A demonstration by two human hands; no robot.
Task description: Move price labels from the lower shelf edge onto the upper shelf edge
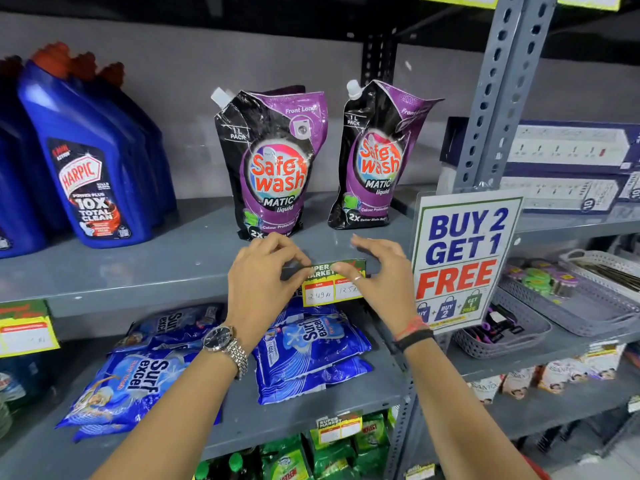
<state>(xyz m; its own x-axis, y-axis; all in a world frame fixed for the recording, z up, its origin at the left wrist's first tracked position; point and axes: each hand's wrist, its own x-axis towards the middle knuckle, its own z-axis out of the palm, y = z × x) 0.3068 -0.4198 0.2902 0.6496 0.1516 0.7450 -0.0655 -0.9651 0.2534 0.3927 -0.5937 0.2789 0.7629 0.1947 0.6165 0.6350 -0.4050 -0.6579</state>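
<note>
Price label [330, 285] at centre frame, green and yellow, pressed against the front edge of the upper shelf [138, 285], just below two Safe Wash pouches [273, 161]. Left hand [266, 275] pinching the label's top left corner between thumb and forefinger, remaining fingers curled; silver watch [225, 344] on that wrist. Right hand [377, 275] at the label's right side, thumb laid on its upper face, other fingers spread loosely above and not closed around anything; red thread and black band on that wrist. Handwritten figures in the label's two white boxes, the right one partly covered by the thumb. Blue Harpic bottles [90, 161] at upper left on the same shelf. Surf Excel packs [311, 351] lying on the lower shelf [311, 410] beneath the hands, another price label [339, 429] on that shelf's front edge at lower centre. "Buy 2 Get 1 Free" sign [460, 258] right of centre, hung on the grey upright.
</note>
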